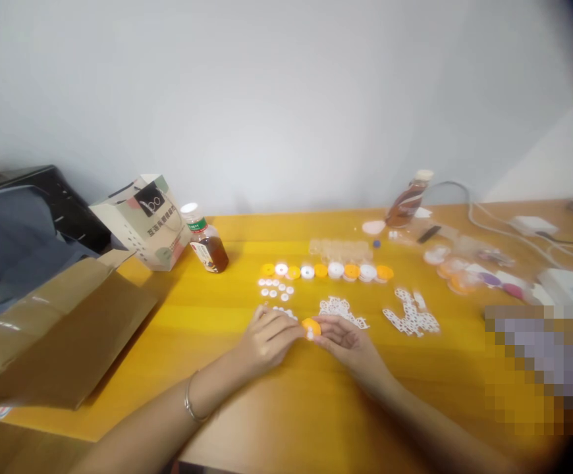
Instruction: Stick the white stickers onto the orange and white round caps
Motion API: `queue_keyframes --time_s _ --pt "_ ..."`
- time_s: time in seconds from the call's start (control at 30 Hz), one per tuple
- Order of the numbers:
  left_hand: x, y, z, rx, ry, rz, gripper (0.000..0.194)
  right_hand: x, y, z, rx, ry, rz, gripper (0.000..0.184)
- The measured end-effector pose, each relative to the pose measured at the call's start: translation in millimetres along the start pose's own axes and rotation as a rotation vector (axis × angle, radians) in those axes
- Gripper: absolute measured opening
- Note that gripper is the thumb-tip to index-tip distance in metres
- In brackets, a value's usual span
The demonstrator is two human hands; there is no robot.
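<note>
Both my hands meet over the yellow table (pixel 247 395) near its middle. My left hand (pixel 269 341) has its fingers curled and pinches the left side of a small orange round piece (pixel 311 326). My right hand (pixel 348 342) lies palm up with its fingers closed on the same orange piece; a tiny white part shows just under the piece. A silver bangle (pixel 191 401) is on my left wrist. Behind my hands runs a row of orange and white round pieces (pixel 326 270), with small white discs (pixel 276 288) and white lacy pieces (pixel 343 309) nearby.
A brown bottle (pixel 206 245) and a printed paper bag (pixel 143 220) stand at the left, with a brown cardboard box (pixel 54 329) in front. Another bottle (pixel 408 201) leans at the back. Cables, a white adapter (pixel 533 226) and more coloured pieces (pixel 469 276) lie at the right.
</note>
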State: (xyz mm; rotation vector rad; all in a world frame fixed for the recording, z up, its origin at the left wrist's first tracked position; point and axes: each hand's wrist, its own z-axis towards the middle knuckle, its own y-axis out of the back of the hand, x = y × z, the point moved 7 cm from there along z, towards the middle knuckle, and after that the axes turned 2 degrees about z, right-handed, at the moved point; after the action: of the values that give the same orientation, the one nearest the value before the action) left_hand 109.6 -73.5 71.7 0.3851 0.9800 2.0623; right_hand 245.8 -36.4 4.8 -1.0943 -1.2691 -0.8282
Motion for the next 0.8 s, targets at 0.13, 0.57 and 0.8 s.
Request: queue_keyframes --time_s 0.13,0.57,0.8 --pt "23 -0.5 -1 0.064 0.141 -0.009 0.018 0 11 1 -0.107 0.029 -0.047 0.031" --pt "26 -23.1 -4 0.376 0.082 0.017 0.026 4 16 2 -0.14 0.037 -0.057 0.033" --pt "20 -31.4 -7 0.341 0.044 0.098 0.022 3 14 2 -0.14 0.039 -0.07 0.033"
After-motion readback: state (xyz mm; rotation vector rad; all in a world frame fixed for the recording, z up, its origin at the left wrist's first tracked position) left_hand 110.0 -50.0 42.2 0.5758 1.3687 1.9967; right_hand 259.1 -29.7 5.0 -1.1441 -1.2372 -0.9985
